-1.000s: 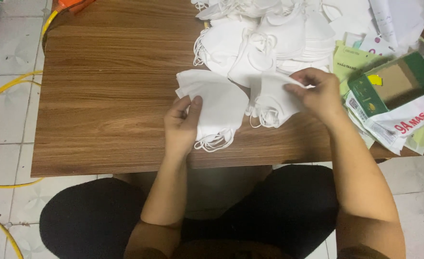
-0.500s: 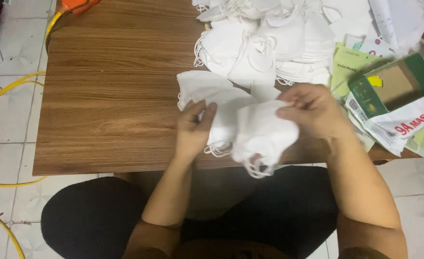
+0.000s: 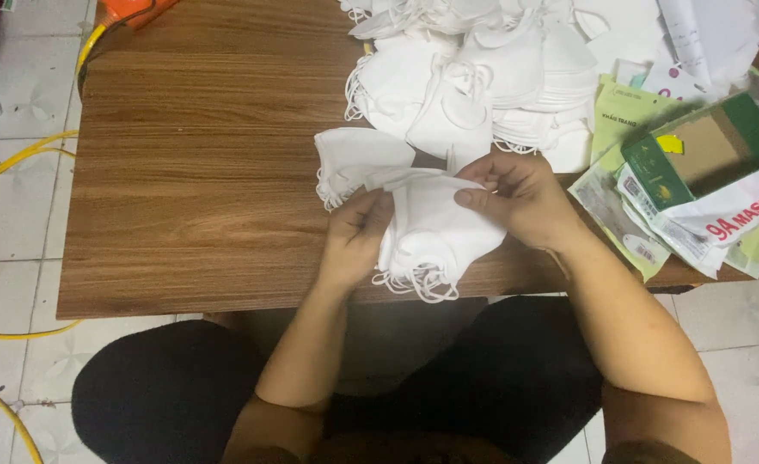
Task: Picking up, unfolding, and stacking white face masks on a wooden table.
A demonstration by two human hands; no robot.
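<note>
A stack of folded white face masks (image 3: 438, 234) rests at the near edge of the wooden table (image 3: 199, 172), its ear loops hanging over the edge. My left hand (image 3: 355, 236) grips the stack's left side. From the right, my right hand (image 3: 517, 199) pinches the top of the same stack, thumb and fingers closed on it. Another small white mask bundle (image 3: 354, 159) lies just behind my left hand. A large heap of loose white masks (image 3: 474, 69) fills the far middle of the table.
To the right lie a green and brown carton (image 3: 706, 150), a white printed plastic bag (image 3: 723, 215) and pale green leaflets (image 3: 629, 112). An orange object (image 3: 130, 9) sits at the far left corner. Yellow cable (image 3: 10, 167) runs over the tiled floor on the left.
My right hand brought its bundle of masks from the right over to the left-hand pile. Both hands now hold them together as one stack at the table's near edge.
</note>
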